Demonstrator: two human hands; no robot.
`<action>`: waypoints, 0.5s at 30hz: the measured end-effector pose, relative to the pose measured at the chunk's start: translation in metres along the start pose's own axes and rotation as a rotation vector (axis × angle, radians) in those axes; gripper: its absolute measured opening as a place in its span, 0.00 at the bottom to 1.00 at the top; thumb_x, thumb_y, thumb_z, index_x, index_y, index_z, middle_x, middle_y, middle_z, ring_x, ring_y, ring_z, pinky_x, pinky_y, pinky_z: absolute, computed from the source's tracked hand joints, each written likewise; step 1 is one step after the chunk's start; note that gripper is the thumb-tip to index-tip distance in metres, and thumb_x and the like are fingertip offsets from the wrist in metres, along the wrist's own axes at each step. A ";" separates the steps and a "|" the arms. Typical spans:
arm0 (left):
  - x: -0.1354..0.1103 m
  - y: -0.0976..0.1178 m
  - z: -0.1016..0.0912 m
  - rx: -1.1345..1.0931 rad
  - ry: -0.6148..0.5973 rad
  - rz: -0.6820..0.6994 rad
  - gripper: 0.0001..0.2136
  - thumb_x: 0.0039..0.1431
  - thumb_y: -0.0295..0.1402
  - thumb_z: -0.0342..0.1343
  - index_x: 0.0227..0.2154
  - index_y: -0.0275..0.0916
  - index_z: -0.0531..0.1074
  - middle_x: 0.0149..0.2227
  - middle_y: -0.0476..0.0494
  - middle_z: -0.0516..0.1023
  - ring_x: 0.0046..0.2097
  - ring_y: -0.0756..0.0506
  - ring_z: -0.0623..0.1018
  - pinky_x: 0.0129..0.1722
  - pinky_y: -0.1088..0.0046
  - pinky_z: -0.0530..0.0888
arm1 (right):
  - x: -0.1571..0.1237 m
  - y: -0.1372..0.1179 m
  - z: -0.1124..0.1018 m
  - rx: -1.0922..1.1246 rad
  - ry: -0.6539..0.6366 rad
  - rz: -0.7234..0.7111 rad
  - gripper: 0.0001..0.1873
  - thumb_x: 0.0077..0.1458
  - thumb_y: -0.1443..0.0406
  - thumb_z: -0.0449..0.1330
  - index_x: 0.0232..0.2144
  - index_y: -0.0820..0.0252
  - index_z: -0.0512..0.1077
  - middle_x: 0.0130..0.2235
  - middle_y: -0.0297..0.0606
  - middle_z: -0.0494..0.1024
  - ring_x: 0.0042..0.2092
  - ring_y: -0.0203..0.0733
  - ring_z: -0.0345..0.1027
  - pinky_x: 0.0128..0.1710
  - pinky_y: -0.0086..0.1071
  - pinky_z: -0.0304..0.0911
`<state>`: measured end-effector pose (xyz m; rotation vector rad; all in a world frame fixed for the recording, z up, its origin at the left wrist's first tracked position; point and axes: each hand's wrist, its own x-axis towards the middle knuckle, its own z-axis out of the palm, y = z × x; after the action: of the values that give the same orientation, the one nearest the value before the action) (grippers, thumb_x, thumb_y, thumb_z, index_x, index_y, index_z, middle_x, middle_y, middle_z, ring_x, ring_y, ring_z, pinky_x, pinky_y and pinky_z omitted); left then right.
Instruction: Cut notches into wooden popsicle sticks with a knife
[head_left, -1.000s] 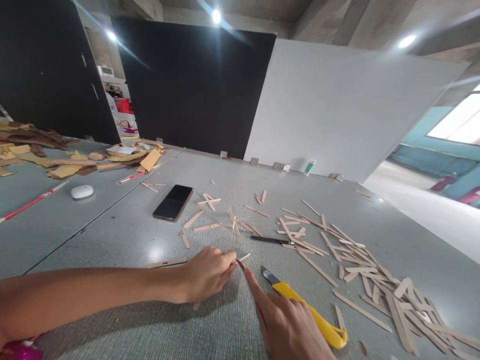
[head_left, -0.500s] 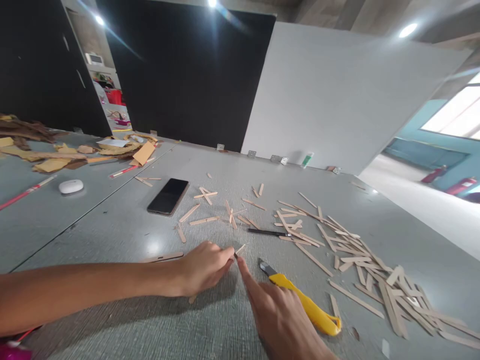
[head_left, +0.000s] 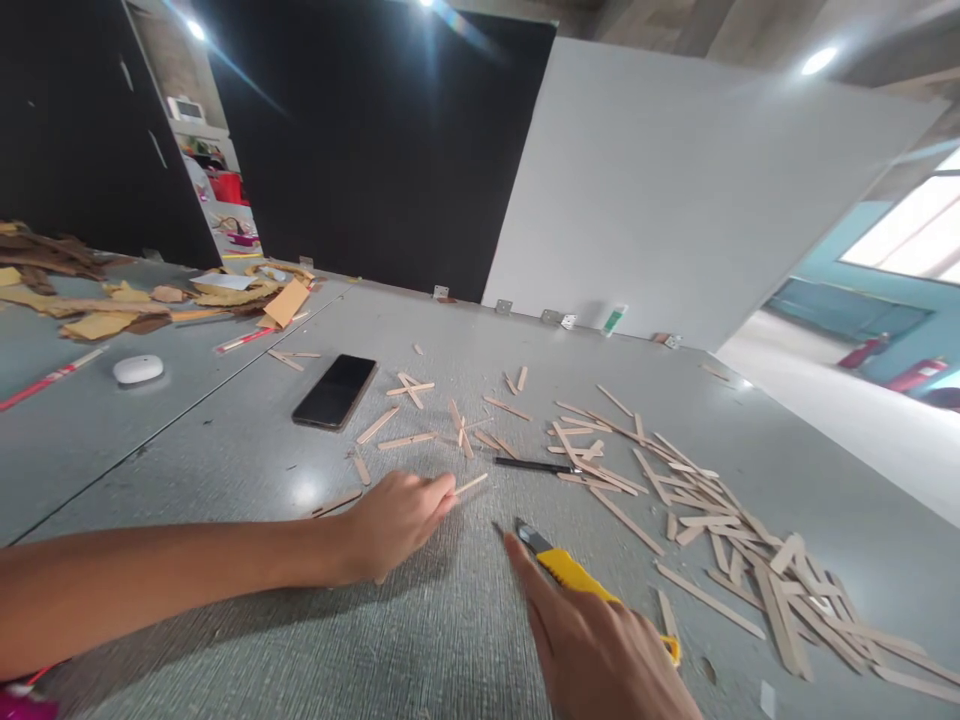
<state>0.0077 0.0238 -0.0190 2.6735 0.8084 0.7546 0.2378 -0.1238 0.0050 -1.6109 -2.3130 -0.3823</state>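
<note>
My left hand [head_left: 409, 525] is closed in a pinch on a wooden craft stick [head_left: 472, 484], whose pale end sticks out to the right. Below and to the right, my right hand [head_left: 596, 635] has its index finger stretched along a thin knife; only the dark blade tip [head_left: 498, 528] shows past the fingertip, the rest being hidden under the hand. A yellow utility knife [head_left: 570, 572] lies on the table just beside that finger, partly covered by the hand. A thin black tool [head_left: 534, 465] lies farther back.
Many loose craft sticks [head_left: 780, 575] are heaped at the right, with smaller pieces scattered mid-table. A phone [head_left: 335, 391] and a white earbud case [head_left: 138, 369] lie at the left. Cardboard scraps [head_left: 127, 310] are piled at the back left, before black and white panels.
My hands have drawn apart: the left moved slightly left with the stick, and the right moved right and down with its blade, away from the stick. More of the stick shows.
</note>
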 end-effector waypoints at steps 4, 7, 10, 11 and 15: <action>-0.009 0.009 -0.006 0.050 0.055 0.182 0.17 0.77 0.30 0.38 0.41 0.37 0.73 0.28 0.45 0.77 0.28 0.46 0.75 0.30 0.67 0.69 | 0.030 0.002 -0.005 0.421 0.041 0.422 0.24 0.72 0.59 0.46 0.63 0.62 0.67 0.21 0.31 0.72 0.18 0.40 0.64 0.20 0.32 0.53; -0.019 0.016 -0.016 0.085 0.066 0.313 0.16 0.75 0.26 0.41 0.53 0.37 0.73 0.38 0.38 0.84 0.34 0.43 0.80 0.33 0.64 0.75 | 0.044 -0.004 -0.014 1.036 -0.041 0.659 0.23 0.73 0.47 0.46 0.46 0.57 0.70 0.24 0.26 0.66 0.19 0.33 0.55 0.20 0.28 0.52; -0.027 0.022 -0.021 0.134 0.081 0.437 0.17 0.73 0.27 0.45 0.60 0.40 0.71 0.44 0.35 0.85 0.36 0.41 0.82 0.35 0.62 0.78 | 0.045 -0.009 -0.018 1.304 -0.183 0.670 0.24 0.67 0.42 0.54 0.40 0.57 0.69 0.23 0.23 0.61 0.20 0.29 0.44 0.17 0.25 0.39; -0.029 0.025 -0.022 0.118 0.081 0.453 0.18 0.73 0.27 0.46 0.60 0.41 0.71 0.45 0.35 0.85 0.36 0.41 0.83 0.36 0.61 0.79 | 0.044 -0.011 -0.018 1.300 -0.200 0.644 0.23 0.66 0.43 0.58 0.38 0.57 0.71 0.23 0.25 0.64 0.20 0.30 0.46 0.17 0.25 0.40; -0.028 0.044 -0.024 -0.212 0.040 0.217 0.14 0.74 0.35 0.51 0.57 0.42 0.74 0.41 0.40 0.85 0.37 0.43 0.82 0.41 0.62 0.80 | 0.039 -0.013 -0.016 1.241 -0.071 0.572 0.19 0.65 0.50 0.63 0.32 0.58 0.73 0.28 0.34 0.76 0.31 0.37 0.69 0.31 0.29 0.66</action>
<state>-0.0056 -0.0257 0.0060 2.5853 0.4229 0.8922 0.2139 -0.1005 0.0348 -1.4026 -1.3793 1.0303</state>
